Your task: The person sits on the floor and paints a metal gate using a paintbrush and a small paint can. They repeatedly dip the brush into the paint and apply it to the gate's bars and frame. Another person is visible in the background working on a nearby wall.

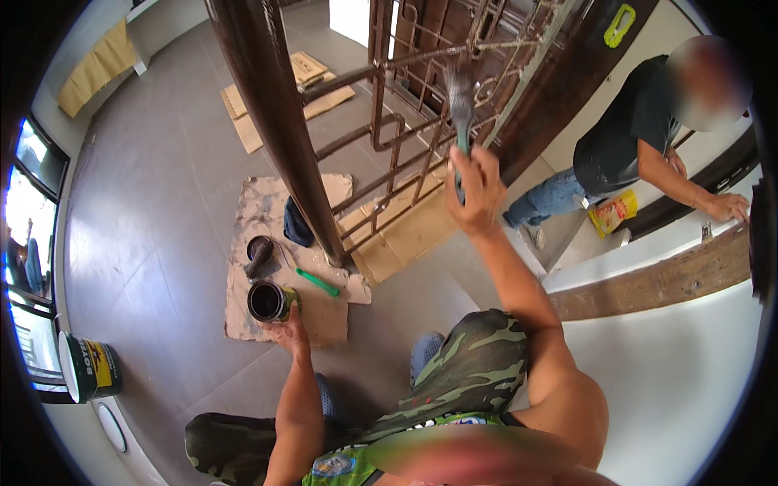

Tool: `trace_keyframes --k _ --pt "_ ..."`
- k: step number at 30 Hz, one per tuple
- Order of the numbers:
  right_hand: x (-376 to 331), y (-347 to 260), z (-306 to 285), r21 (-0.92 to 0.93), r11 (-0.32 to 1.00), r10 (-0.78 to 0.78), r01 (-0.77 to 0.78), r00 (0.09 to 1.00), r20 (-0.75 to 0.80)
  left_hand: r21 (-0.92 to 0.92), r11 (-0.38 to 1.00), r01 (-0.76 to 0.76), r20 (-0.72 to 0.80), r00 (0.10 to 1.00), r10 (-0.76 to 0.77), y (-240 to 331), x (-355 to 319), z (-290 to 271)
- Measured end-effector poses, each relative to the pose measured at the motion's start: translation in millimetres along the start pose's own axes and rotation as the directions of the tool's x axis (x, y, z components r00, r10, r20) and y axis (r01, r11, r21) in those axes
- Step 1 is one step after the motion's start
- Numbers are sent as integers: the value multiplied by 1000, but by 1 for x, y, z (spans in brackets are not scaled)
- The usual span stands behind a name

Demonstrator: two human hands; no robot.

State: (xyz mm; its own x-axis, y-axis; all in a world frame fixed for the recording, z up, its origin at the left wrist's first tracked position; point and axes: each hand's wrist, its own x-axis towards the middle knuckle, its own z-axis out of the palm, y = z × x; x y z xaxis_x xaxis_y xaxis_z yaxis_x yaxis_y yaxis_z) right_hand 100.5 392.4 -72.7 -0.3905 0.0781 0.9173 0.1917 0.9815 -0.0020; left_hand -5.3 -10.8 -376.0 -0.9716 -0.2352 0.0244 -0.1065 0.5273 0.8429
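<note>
While the person crouches on the grey floor (pixel 162 202), the right hand (pixel 478 190) is raised with its grip clenched around the green handle of a paintbrush (pixel 460 105), whose dark bristles point upward and lie against the bars of a brown metal gate (pixel 389 138). The left hand (pixel 290 330) reaches down to a small open paint can (pixel 267 300); its fingers touch the can's near side, but whether the grip is fully clenched on it cannot be told. The can holds dark paint and stands on a stained sheet of cardboard (pixel 251 219) laid on the floor at the foot of the gate's thick brown post (pixel 275 113). On the same cardboard lie a round lid with a dark object on it (pixel 259 251), a green-handled tool (pixel 318 283) just beside the can, and a dark cloth (pixel 297 223) against the post. A larger green-and-yellow paint bucket (pixel 89 366) stands well apart at lower left. Another person (pixel 632 138) leans on a white ledge at upper right.
</note>
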Motion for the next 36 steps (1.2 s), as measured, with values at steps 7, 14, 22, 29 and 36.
trace_keyframes --k 7,14,22,29,36 --pt "21 8 -22 340 820 486 -461 874 13 -62 995 -83 -8 997 82 3 2 0" --pt "109 32 -47 667 375 824 -644 561 77 -86 994 -68 71 995 75 8 0 -3" --pt "108 9 -45 594 267 818 -759 504 277 15 997 -70 24 997 70 -4 2 3" --pt "102 5 -51 501 431 753 -750 605 259 13 1000 -6 48 999 6 8 -2 -1" --pt "121 37 -29 383 816 464 -433 886 13 -171 983 -69 55 995 80 21 -2 -3"
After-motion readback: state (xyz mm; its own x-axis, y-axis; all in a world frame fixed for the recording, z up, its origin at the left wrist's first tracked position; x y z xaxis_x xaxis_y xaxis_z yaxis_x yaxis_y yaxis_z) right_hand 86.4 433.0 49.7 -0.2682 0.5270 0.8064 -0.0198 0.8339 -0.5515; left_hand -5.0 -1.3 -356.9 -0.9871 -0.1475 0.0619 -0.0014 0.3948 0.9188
